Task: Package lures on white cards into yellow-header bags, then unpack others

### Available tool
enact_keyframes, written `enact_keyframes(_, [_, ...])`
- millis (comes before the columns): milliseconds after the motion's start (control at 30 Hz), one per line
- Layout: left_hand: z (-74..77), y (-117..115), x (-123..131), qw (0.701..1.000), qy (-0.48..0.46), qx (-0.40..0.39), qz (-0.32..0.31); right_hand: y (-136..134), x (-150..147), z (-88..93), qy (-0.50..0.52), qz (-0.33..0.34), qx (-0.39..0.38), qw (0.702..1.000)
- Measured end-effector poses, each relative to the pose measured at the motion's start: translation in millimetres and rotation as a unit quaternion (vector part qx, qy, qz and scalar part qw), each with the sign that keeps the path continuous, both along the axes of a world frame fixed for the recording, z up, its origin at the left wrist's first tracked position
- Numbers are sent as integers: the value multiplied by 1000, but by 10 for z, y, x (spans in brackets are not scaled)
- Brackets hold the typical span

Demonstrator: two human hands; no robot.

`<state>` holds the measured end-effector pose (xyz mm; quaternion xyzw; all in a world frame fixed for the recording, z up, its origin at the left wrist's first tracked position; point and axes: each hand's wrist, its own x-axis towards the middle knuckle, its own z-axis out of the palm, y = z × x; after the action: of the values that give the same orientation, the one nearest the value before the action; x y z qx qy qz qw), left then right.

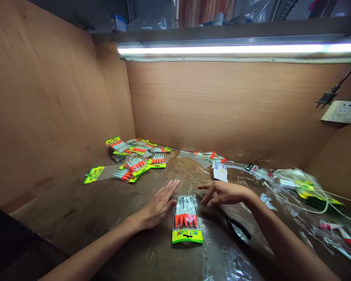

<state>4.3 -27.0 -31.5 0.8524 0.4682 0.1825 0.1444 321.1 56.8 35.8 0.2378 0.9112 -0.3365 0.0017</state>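
A clear packet of orange and white lures [186,218] with a yellow-green header card lies flat on the brown table [76,210], in front of me. My left hand [160,203] hovers just to its left, fingers stretched out and together, holding nothing. My right hand [222,192] is just above the packet's upper right corner, fingers loosely spread and empty. Neither hand grips the packet.
A pile of several similar lure packets [134,158] lies at the back left. More lures in clear plastic [212,157] and a white label [220,171] sit behind my right hand. Black scissors or pliers [235,228] lie to the right. Bags and white cord [304,187] crowd the right side.
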Motion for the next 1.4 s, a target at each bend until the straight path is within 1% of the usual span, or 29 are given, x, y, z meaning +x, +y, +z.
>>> enact_keyframes(33, [-4,83,26,999,-12,4,38,65,54,-5,15,-30,1,999])
enact_keyframes(67, [-9,163,65,998,-13,2,61,138,106,-33,31,-72,23,997])
enact_keyframes(100, [-16,229,112,998,-5,-9,62,215,151,-87,44,-127,65,989])
enact_keyframes(133, [-21,273,165,999,4,-25,46,290,188,-166,50,-189,122,973])
enact_keyframes(167, [-24,290,220,999,6,-41,21,360,216,-268,48,-253,184,949])
enact_keyframes(200, [-22,280,274,999,-1,-54,-3,420,233,-386,33,-304,238,922])
enact_keyframes(233, [-14,248,324,997,-18,-64,-24,469,240,-512,8,-338,275,900])
enact_keyframes(333, [73,121,402,987,-109,-113,-45,534,215,-844,-67,-385,313,865])
enact_keyframes(400, [208,122,336,974,-175,-140,-32,523,195,-950,-83,-411,331,845])
enact_keyframes(433, [301,170,254,969,-206,-135,-11,512,195,-958,-82,-428,334,836])
enact_keyframes(467, [407,249,140,966,-233,-113,19,503,205,-938,-78,-447,328,828])
enact_keyframes(500, [518,354,1,962,-256,-69,62,499,224,-894,-73,-467,314,823])
enact_keyframes(567, [725,596,-300,940,-290,33,175,513,282,-760,-52,-504,278,816])
enact_keyframes(600, [801,707,-429,927,-281,100,228,527,311,-686,-36,-515,264,814])
enact_keyframes(633, [849,792,-522,911,-252,180,271,540,331,-616,-19,-520,254,815])
enact_keyframes(667, [862,843,-569,898,-218,245,293,549,338,-558,-1,-517,247,820])
enact_keyframes(700, [837,853,-565,893,-185,292,290,550,327,-515,19,-508,235,829])
enact_keyframes(733, [777,825,-511,900,-154,314,261,540,299,-491,36,-493,222,841])
enact_keyframes(767, [686,765,-418,917,-126,315,212,523,256,-483,49,-473,207,855])
enact_keyframes(833, [444,596,-177,956,-65,268,98,488,147,-501,85,-407,168,894])
enact_keyframes(867, [315,512,-62,969,-38,237,57,488,94,-512,101,-370,156,910])
enact_keyframes(933, [88,400,88,985,3,173,12,565,18,-504,111,-325,162,925])
enact_keyframes(967, [2,381,113,989,16,146,4,649,-3,-478,103,-324,178,924])
enact_keyframes(1000, [-64,386,108,992,24,124,-2,761,-15,-437,86,-338,200,916])
enact_keyframes(1067, [-142,446,37,995,29,94,-11,1044,-28,-333,39,-380,240,892])
enact_keyframes(1167, [-172,561,-88,997,10,65,-40,1480,-80,-205,-33,-408,274,870])
enact_keyframes(1233, [-172,599,-124,997,-10,44,-59,1699,-147,-178,-83,-407,286,864])
enact_keyframes(1300, [-169,602,-124,997,-28,33,-66,1844,-218,-191,-128,-398,295,859])
enact_keyframes(1400, [-165,582,-101,996,-52,44,-62,1951,-271,-224,-176,-386,303,853])
